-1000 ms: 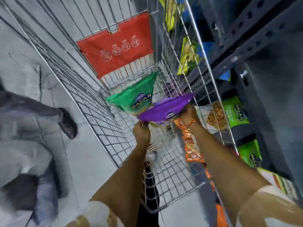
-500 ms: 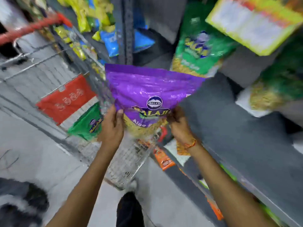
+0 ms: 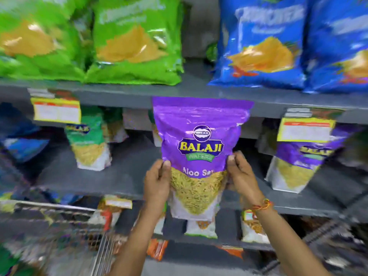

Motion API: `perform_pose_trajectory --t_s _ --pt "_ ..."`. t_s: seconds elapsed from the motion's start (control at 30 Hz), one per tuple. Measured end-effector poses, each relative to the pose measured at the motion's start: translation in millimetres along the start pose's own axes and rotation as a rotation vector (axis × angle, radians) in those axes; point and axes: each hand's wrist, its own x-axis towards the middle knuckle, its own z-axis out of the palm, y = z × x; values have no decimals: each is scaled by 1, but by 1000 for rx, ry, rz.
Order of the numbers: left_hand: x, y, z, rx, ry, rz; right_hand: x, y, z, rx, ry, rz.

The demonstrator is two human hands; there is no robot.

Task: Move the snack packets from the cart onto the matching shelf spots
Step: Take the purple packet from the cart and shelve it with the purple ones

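You hold the purple packet [image 3: 201,140] upright before the middle shelf [image 3: 119,176], left hand [image 3: 157,186] and right hand [image 3: 242,176] each pinched shut on 1 side edge. Your thumbs cover part of its lettering. A matching purple packet [image 3: 298,166] stands at right, blurred. The cart [image 3: 59,226] is smeared and cut off at lower left

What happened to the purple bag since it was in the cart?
The purple packet came up out of the cart and now stands upright in front of the middle shelf, label facing out. The left hand and right hand kept hold of its two sides throughout.
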Motion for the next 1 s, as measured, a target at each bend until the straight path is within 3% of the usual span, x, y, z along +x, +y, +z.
perform_pose_trajectory --t_s 0.17,0.77,1.0 --pt "-11 9 41 -44 -88 -18 -8 5 -44 37 103 25" --pt "-43 -27 44 -125 -75 -114 -24 59 -42 60 12 72" --pt "2 -64 93 -127 -190 -165 22 87 -54 77 181 185"
